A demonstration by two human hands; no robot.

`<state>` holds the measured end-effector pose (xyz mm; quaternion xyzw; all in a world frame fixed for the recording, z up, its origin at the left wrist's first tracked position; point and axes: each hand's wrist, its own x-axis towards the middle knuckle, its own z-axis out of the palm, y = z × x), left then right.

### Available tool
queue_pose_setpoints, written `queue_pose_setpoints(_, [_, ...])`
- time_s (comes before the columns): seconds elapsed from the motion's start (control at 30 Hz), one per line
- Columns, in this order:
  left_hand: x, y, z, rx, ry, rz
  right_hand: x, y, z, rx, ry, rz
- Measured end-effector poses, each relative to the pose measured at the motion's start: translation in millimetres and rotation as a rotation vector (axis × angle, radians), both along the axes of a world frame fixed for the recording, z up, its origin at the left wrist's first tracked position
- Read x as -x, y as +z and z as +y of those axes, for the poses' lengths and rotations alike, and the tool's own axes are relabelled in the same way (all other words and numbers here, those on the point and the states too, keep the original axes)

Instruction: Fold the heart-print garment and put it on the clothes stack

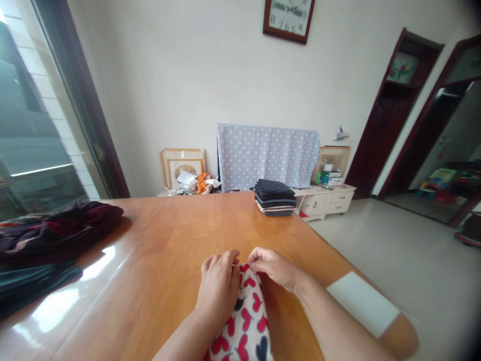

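A white cloth printed with red and dark hearts (246,321) lies on the wooden table (158,250), running from the near edge towards the middle. My left hand (218,288) rests on its left side with fingers curled over the far end. My right hand (274,268) pinches the cloth's far tip between thumb and fingers. The two hands meet at that tip.
A stack of folded dark clothes (275,197) sits at the table's far right edge. A heap of dark unfolded garments (48,240) lies at the left. A white patch (363,303) marks the table's right corner. Behind are a low cabinet (326,199), a dotted cloth cover (266,155) and open doorways.
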<state>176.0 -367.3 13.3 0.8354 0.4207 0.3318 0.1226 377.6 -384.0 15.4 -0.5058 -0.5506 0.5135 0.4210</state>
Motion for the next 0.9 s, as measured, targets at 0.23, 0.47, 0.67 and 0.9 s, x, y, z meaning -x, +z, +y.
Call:
queue_pose_setpoints(0.23, [1, -0.1, 0, -0.019, 0.021, 0.018, -1, 5.9, -2, -0.045, -0.041, -0.093])
queue_pose_setpoints(0.47, [1, 6.8, -3, -0.041, 0.034, 0.063, 3, 3.0, -1, 0.02, 0.062, 0.135])
queue_pose_setpoints(0.67, [1, 11.6, -6, -0.091, 0.075, 0.127, 6, -0.3, 1, 0.047, 0.048, 0.21])
queue_pose_setpoints(0.9, [3, 17.7, -10, -0.09, 0.023, 0.123, 9, -10.2, 6, 0.037, -0.004, 0.097])
